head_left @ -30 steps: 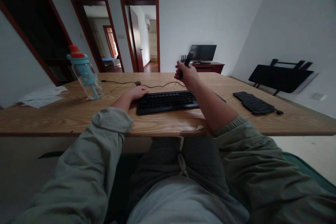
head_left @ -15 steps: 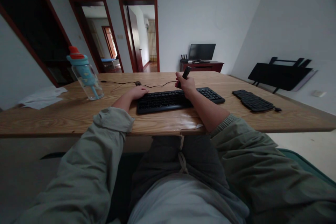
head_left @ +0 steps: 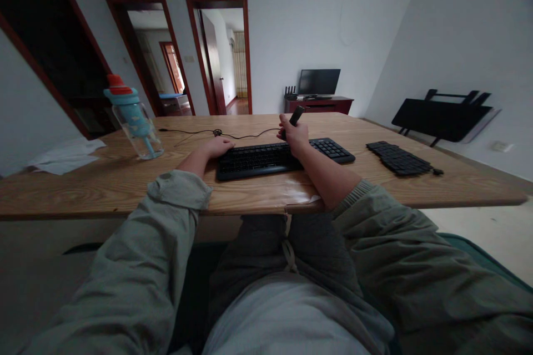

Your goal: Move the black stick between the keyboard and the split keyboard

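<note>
A black keyboard (head_left: 266, 159) lies on the wooden table (head_left: 104, 183) in front of me, its cable running off to the left. My left hand (head_left: 216, 147) rests curled on the table, touching the keyboard's far left corner. My right hand (head_left: 295, 136) hovers over the keyboard's far edge, closed round a small dark stick-shaped tool (head_left: 295, 115) that points up and away. What kind of tool it is I cannot make out.
A clear water bottle (head_left: 135, 121) with a blue and red lid stands at the left. White paper (head_left: 66, 155) lies at the far left. A second black keyboard (head_left: 397, 158) sits on the right. Beyond are two doorways, a monitor (head_left: 319, 81) and a folded black table (head_left: 443, 119).
My right hand came down and nearer with the dark tool, from raised above the table to just over the keyboard's far edge. The left hand stayed put.
</note>
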Tool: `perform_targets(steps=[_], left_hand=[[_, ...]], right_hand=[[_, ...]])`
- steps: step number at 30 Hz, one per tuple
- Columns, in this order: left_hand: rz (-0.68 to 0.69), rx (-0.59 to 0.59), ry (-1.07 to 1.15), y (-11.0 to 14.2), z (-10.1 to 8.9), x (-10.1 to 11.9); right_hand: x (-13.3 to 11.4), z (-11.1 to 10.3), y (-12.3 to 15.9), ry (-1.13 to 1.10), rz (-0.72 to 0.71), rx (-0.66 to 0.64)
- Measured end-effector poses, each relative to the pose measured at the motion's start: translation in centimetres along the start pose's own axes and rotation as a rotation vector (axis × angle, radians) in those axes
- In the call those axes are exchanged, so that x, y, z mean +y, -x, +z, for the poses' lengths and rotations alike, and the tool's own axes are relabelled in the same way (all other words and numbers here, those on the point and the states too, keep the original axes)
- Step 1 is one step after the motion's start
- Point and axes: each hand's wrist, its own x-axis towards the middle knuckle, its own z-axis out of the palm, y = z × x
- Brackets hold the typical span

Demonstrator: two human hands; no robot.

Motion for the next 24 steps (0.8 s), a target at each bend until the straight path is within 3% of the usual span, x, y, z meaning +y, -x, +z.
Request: perform_targets(steps=[6, 24], left_hand=[[0.018, -0.005, -0.012, -0.19, 0.01, -0.14], [-0.001, 0.002, 0.057, 0.30, -0.14, 0.43]], right_hand=[[0.71, -0.27, -0.55, 0.039, -0.071, -0.007], [0.80, -0.23, -0.30, 0.080, -0.103, 0.004]])
